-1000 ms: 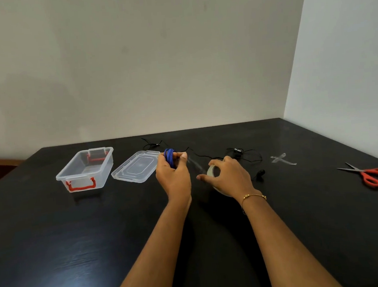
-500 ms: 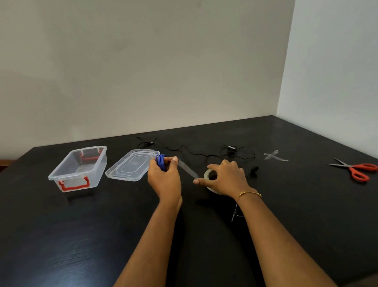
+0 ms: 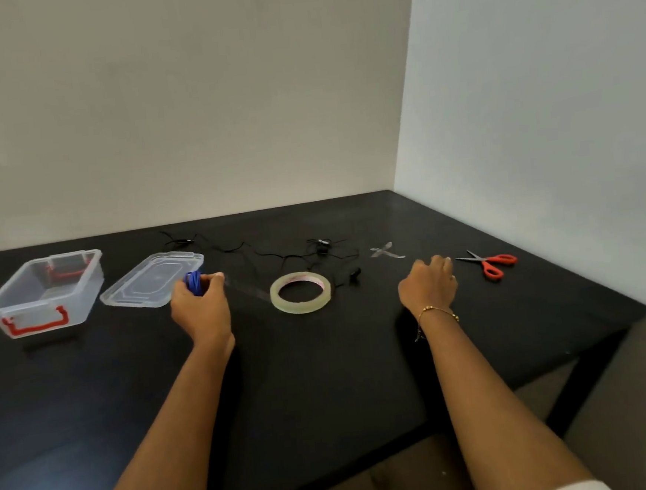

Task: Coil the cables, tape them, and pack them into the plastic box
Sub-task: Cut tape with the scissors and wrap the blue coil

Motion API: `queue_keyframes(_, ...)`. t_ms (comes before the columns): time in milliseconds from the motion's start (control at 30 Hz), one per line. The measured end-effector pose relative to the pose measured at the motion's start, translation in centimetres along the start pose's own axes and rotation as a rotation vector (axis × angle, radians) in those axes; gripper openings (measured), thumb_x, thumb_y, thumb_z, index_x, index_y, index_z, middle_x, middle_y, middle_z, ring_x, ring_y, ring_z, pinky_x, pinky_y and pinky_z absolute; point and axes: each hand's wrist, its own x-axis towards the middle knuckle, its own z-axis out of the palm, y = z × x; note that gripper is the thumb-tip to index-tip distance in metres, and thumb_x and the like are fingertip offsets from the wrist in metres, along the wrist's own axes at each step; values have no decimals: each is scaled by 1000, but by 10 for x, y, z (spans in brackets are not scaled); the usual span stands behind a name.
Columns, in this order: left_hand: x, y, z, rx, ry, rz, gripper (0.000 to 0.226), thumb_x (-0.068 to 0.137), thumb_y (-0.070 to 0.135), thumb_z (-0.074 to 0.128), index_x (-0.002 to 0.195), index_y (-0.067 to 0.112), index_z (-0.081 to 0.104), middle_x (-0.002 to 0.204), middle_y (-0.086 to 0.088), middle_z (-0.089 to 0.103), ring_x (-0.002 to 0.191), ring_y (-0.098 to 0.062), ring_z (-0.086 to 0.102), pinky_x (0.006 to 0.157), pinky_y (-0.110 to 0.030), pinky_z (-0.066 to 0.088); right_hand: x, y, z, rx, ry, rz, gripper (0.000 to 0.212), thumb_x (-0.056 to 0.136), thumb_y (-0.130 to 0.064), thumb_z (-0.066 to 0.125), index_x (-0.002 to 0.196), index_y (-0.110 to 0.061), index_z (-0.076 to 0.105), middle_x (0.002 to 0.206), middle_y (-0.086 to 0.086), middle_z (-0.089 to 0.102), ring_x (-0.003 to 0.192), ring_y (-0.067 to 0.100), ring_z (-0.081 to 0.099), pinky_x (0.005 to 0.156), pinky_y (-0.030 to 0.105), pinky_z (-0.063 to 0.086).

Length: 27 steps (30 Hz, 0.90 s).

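Clear glossy plastic box (image 3: 43,294), matt black table (image 3: 323,361).

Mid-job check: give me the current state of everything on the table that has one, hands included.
plastic box: open, nothing visible inside
lid: off, flat beside the box
blue cable: coiled, pinched in the left hand
tape roll: flat on table, strip pulled out toward the coil
right hand: empty, reaching toward the scissors
scissors: blades slightly open, untouched
black cable: loose, uncoiled
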Motion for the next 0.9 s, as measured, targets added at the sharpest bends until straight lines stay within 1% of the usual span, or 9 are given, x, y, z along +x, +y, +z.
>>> queue_keyframes(100, -7, 1, 1, 31, -12, 16, 31, 85, 11, 62, 115, 10, 53, 101, -3, 53, 78, -7, 54, 80, -25, 48, 11, 32, -4, -82, -83, 84, 47, 91, -19, 41, 137, -7, 40, 150, 17, 22, 142, 34, 7, 114, 50, 18)
queue_keyframes(200, -12, 1, 2, 43, -23, 24, 33, 85, 11, 62, 116, 11, 52, 104, -3, 53, 90, -12, 54, 82, -25, 47, 16, 52, -7, -120, -173, 140, 53, 96, -28, 36, 145, -10, 27, 155, 19, 8, 144, 34, -4, 115, 52, 10)
queue_keyframes(333, -18, 2, 2, 48, -28, 31, 34, 85, 11, 62, 117, 11, 51, 103, -2, 51, 92, -12, 53, 83, -24, 46, 19, 57, -9, -134, -259, 177, 60, 96, -41, 30, 148, -14, 15, 155, 22, -2, 143, 37, -9, 114, 54, 4)
queue_keyframes(433, -20, 2, 2, 46, -48, 39, 28, 85, 10, 61, 111, 14, 51, 98, 0, 50, 82, -8, 53, 81, -24, 46, 22, 63, -10, -179, -267, 192, 68, 92, -52, 29, 147, -15, 19, 154, 24, 6, 143, 39, 0, 114, 49, 10)
queue_keyframes(533, -19, 0, 3, 38, -62, 39, 23, 85, 11, 62, 104, 17, 50, 88, 4, 50, 77, -7, 53, 81, -25, 46, 24, 65, -11, -206, -191, 184, 69, 87, -57, 34, 140, -13, 36, 147, 22, 26, 137, 38, 19, 109, 45, 20)
queue_keyframes(600, -18, -1, 4, 28, -66, 31, 26, 85, 11, 62, 110, 14, 52, 87, 5, 50, 84, -9, 53, 82, -25, 47, 18, 59, -11, -196, -95, 156, 60, 88, -50, 40, 131, -9, 47, 139, 19, 37, 128, 36, 30, 103, 44, 28)
queue_keyframes(700, -16, -1, 5, 27, -65, 33, 26, 85, 11, 63, 110, 12, 54, 89, 3, 52, 83, -10, 54, 83, -26, 48, 5, 44, -8, -219, 20, 45, 38, 90, -29, 46, 117, -7, 59, 128, 12, 49, 120, 34, 37, 96, 43, 33)
queue_keyframes(833, -17, -2, 5, 44, -74, 38, 31, 85, 10, 62, 115, 10, 53, 101, -3, 52, 84, -8, 53, 81, -24, 46, -10, 19, -8, -142, -15, -133, 28, 90, -21, 47, 105, -5, 64, 115, 10, 59, 116, 33, 42, 92, 42, 37)
queue_keyframes(900, -19, -1, 5, 49, -86, 41, 30, 85, 10, 62, 113, 10, 53, 100, -3, 52, 79, -8, 53, 82, -24, 47, -21, 6, -7, -73, -39, -145, 25, 91, -23, 47, 100, -7, 64, 110, 10, 61, 115, 31, 43, 96, 44, 35)
